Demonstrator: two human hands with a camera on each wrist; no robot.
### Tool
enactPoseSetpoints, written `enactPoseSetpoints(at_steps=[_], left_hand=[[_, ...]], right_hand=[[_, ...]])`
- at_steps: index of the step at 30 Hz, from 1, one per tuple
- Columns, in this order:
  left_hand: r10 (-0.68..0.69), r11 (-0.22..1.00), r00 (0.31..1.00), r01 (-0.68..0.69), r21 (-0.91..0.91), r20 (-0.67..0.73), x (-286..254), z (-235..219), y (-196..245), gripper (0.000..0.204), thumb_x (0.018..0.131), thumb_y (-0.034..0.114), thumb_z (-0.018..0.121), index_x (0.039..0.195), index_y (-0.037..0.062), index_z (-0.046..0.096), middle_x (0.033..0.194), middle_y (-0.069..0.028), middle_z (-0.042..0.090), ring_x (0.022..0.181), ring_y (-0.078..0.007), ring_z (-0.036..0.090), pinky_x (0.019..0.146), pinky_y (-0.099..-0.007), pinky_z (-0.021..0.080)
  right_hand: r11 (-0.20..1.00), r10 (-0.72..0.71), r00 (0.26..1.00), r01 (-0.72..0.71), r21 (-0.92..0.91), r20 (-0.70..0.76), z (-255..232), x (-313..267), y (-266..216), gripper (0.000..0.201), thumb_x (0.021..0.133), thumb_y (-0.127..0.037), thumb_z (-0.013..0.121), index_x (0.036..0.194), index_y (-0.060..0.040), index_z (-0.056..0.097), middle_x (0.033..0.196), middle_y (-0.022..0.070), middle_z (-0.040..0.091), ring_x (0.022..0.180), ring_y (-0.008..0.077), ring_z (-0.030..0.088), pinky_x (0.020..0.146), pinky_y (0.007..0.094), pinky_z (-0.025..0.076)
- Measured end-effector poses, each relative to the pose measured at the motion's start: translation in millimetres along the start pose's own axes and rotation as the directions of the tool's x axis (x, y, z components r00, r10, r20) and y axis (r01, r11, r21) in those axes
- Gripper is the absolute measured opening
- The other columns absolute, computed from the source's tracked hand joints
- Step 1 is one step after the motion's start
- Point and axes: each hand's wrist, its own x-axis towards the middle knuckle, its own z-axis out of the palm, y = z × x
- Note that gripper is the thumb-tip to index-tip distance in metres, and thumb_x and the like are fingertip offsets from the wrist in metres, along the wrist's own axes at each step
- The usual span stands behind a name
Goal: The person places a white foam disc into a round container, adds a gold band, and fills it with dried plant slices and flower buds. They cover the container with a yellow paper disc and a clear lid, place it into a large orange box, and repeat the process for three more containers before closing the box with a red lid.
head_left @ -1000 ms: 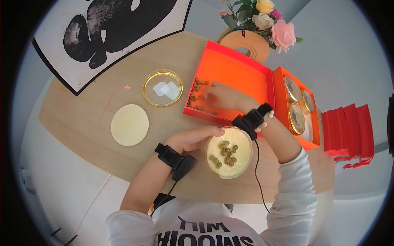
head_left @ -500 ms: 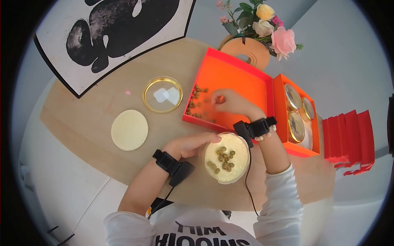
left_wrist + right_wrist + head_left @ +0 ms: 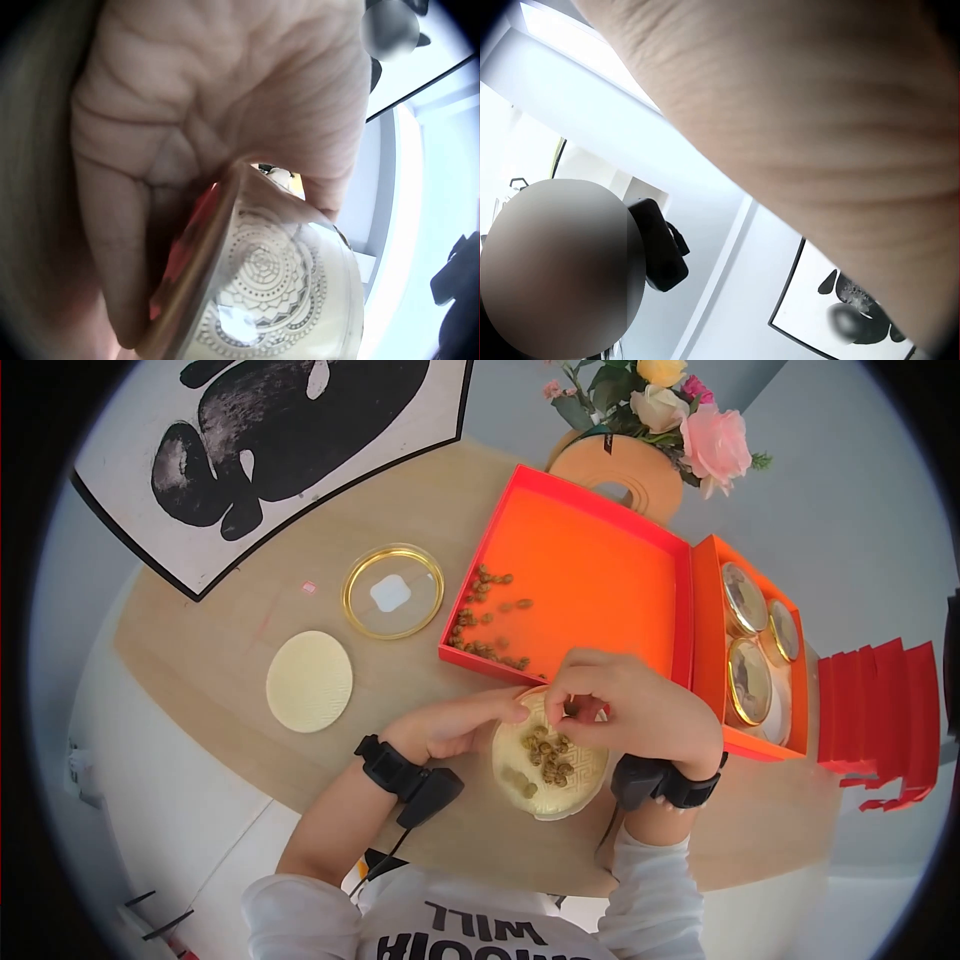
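In the head view my left hand (image 3: 445, 728) holds a round clear tub (image 3: 262, 262) at its left side, thumb over the rim. The left wrist view shows its embossed medallion wall tilted, with the palm around it. Cream padding (image 3: 582, 772) fills the tub's top, and a cluster of small greenish-brown coiled pellets (image 3: 550, 762) lies on it. Above this padding is my right hand (image 3: 640, 705), thumb and forefinger pinched at a pellet by the cluster; the fingertips partly hide it. Only skin of that hand fills the right wrist view.
A red-orange box lid (image 3: 590, 580) holds more pellets (image 3: 480, 630) along its left side. Gold-rimmed tubs (image 3: 748, 680) stand in an orange box (image 3: 708, 640) to the right. A gold-rimmed clear lid (image 3: 385, 622) and a cream disc (image 3: 310, 682) lie on the table at left.
My right hand has left the pellets in the box lid and come down toward me, over the tub. The left hand keeps its grip on the tub.
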Motion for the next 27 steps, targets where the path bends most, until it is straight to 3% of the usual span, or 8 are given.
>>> enactPoseSetpoints(at_steps=[6, 17, 20, 23, 27], left_hand=[[0.004, 1.000, 0.998, -0.005, -0.010, -0.063, -1.9, 7.4, 4.6, 0.060, 0.080, 0.028, 0.052, 0.130, 0.0033, 0.030, 0.123, -0.0068, 0.042, 0.113, -0.0145, 0.043, 0.094, -0.0288, 0.036], [-0.042, 0.998, 0.999, 0.041, -0.037, -0.015, 2.7, 5.3, 3.3, 0.063, 0.080, 0.029, 0.052, 0.133, 0.0033, 0.027, 0.129, -0.0072, 0.037, 0.119, -0.0157, 0.035, 0.098, -0.0304, 0.029], [-0.045, 0.999, 0.997, 0.045, -0.002, -0.067, 5.3, 7.7, 2.1, 0.069, 0.074, 0.037, 0.058, 0.127, 0.0035, 0.030, 0.118, -0.0058, 0.045, 0.108, -0.0143, 0.046, 0.092, -0.0284, 0.037], [-0.020, 0.999, 1.000, 0.021, -0.037, 0.024, 7.5, -3.1, -7.7, 0.066, 0.081, 0.029, 0.051, 0.134, 0.0037, 0.023, 0.132, -0.0078, 0.033, 0.122, -0.0164, 0.030, 0.101, -0.0309, 0.024], [-0.034, 0.997, 0.999, 0.034, -0.070, 0.003, 2.7, -1.0, -4.1, 0.066, 0.081, 0.028, 0.051, 0.135, 0.0037, 0.021, 0.133, -0.0078, 0.032, 0.122, -0.0165, 0.030, 0.101, -0.0308, 0.024]], right_hand=[[0.998, 0.033, 0.999, -0.032, -0.056, 0.009, 1.3, -1.2, 1.0, 0.009, 0.070, -0.004, 0.059, 0.079, -0.0055, 0.057, 0.078, 0.0061, 0.049, 0.066, 0.0176, 0.053, 0.059, 0.0268, 0.044], [0.991, 0.072, 0.995, -0.078, -0.106, -0.063, 3.8, -5.0, 10.1, 0.009, 0.071, -0.006, 0.058, 0.079, -0.0068, 0.060, 0.079, 0.0089, 0.053, 0.073, 0.0254, 0.054, 0.063, 0.0320, 0.044], [0.987, 0.076, 0.995, -0.084, -0.136, -0.068, 3.1, -7.3, 11.8, 0.008, 0.071, -0.007, 0.059, 0.079, -0.0068, 0.060, 0.079, 0.0089, 0.053, 0.073, 0.0259, 0.054, 0.063, 0.0324, 0.044], [0.983, 0.098, 0.993, -0.106, -0.147, -0.064, 3.3, -9.9, 10.6, 0.008, 0.072, -0.008, 0.059, 0.079, -0.0066, 0.060, 0.079, 0.0088, 0.053, 0.072, 0.0264, 0.054, 0.062, 0.0326, 0.044], [0.973, 0.139, 0.989, -0.145, -0.178, -0.041, 5.9, -8.7, 6.2, 0.008, 0.073, -0.009, 0.058, 0.080, -0.0066, 0.058, 0.080, 0.0087, 0.054, 0.072, 0.0271, 0.054, 0.062, 0.0332, 0.045]])
